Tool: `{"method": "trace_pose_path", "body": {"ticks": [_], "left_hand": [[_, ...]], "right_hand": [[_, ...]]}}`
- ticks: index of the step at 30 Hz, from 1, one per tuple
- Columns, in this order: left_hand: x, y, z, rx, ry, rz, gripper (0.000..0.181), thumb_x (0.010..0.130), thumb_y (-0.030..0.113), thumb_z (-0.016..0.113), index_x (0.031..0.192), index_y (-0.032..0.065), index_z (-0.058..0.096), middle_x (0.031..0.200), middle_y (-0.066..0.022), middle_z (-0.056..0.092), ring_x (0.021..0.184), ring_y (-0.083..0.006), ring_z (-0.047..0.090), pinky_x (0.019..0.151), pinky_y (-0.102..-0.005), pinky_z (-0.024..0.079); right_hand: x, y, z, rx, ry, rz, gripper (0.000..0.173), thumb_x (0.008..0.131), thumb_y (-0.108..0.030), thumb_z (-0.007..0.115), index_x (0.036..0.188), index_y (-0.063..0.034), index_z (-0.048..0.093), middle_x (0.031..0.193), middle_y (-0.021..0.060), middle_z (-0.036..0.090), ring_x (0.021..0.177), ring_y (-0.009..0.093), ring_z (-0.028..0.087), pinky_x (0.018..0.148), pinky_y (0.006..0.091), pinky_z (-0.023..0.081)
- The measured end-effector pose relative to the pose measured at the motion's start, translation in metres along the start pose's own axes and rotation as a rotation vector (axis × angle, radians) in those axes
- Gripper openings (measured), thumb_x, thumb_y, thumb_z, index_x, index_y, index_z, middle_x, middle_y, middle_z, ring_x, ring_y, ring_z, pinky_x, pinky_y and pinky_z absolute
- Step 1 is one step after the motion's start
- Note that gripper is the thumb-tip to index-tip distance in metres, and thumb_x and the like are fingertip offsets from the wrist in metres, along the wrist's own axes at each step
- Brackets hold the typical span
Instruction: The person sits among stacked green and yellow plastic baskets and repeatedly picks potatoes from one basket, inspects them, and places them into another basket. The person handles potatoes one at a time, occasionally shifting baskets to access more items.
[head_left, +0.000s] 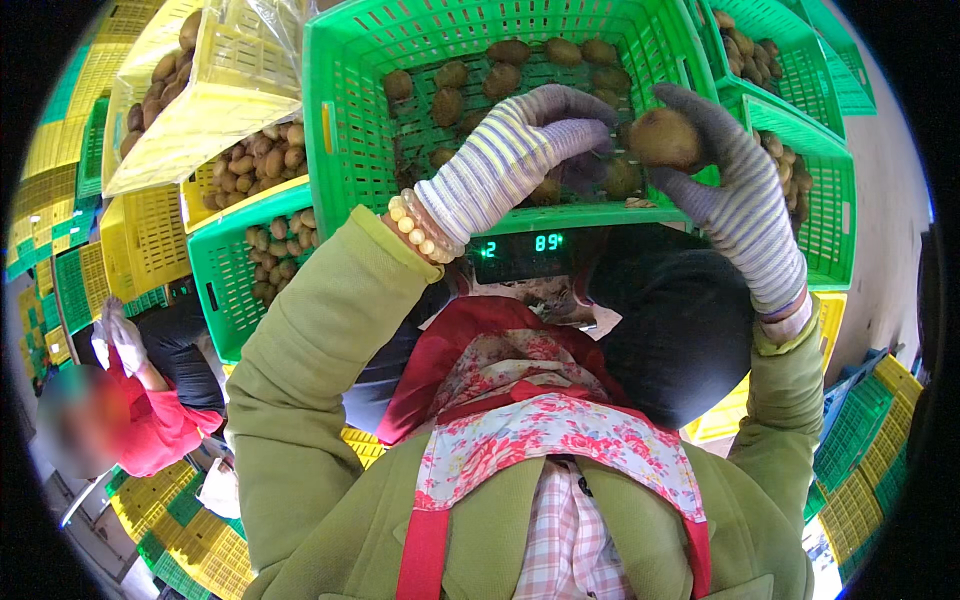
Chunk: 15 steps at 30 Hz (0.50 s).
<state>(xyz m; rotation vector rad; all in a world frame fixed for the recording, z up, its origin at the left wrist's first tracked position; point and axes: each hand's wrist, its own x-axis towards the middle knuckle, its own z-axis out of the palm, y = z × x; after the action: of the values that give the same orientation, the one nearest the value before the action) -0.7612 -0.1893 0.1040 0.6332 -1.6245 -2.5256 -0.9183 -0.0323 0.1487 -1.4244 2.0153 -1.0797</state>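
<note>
My right hand (720, 172), in a striped knit glove, grips a brown kiwifruit (664, 138) between thumb and fingers over the right side of a green plastic crate (495, 219). Over the same crate my left hand (525, 142), gloved alike, has its fingers bent towards the right hand; whether something lies within them cannot be told. Several kiwifruit (501, 80) lie spread on the crate's slatted floor below both hands. Under the crate's near edge a dark scale display (525, 251) shows lit green digits.
Green crates with kiwifruit stand at the right (832, 202) and lower left (214, 292). Yellow crates with kiwifruit (247, 67) are at the upper left, one tilted and partly covered by clear plastic film. A co-worker in red (161, 427) sits at the far left, among stacked crates.
</note>
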Motion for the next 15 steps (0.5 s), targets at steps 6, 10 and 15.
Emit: {"method": "trace_pose_path", "body": {"ticks": [6,10,15], "left_hand": [[0.001,0.000,-0.009,0.061,0.065,-0.009,0.028,0.092,0.020,0.058,0.115,0.0026,0.059,0.099,-0.0073,0.065,0.086,-0.0156,0.064,0.078,-0.0281,0.052],[0.005,-0.003,-0.015,0.091,0.086,-0.020,0.028,0.093,0.020,0.058,0.114,0.0025,0.060,0.097,-0.0069,0.065,0.084,-0.0149,0.065,0.075,-0.0268,0.052],[0.007,-0.009,-0.018,0.119,0.090,-0.027,0.027,0.092,0.020,0.059,0.114,0.0027,0.060,0.096,-0.0064,0.066,0.083,-0.0147,0.065,0.073,-0.0257,0.052]], "right_hand": [[-0.016,0.042,-0.021,0.207,0.205,0.136,0.055,0.078,-0.004,0.070,0.129,-0.0027,0.051,0.120,0.0097,0.059,0.109,0.018,0.057,0.097,0.0300,0.045],[-0.040,0.083,-0.039,0.260,0.246,0.262,0.058,0.079,-0.004,0.071,0.132,-0.0013,0.048,0.124,0.0125,0.054,0.114,0.020,0.053,0.100,0.0313,0.042],[-0.073,0.121,-0.052,0.250,0.348,0.457,0.057,0.080,-0.007,0.070,0.131,0.0019,0.047,0.122,0.0144,0.055,0.109,0.021,0.055,0.095,0.0320,0.046]]}}
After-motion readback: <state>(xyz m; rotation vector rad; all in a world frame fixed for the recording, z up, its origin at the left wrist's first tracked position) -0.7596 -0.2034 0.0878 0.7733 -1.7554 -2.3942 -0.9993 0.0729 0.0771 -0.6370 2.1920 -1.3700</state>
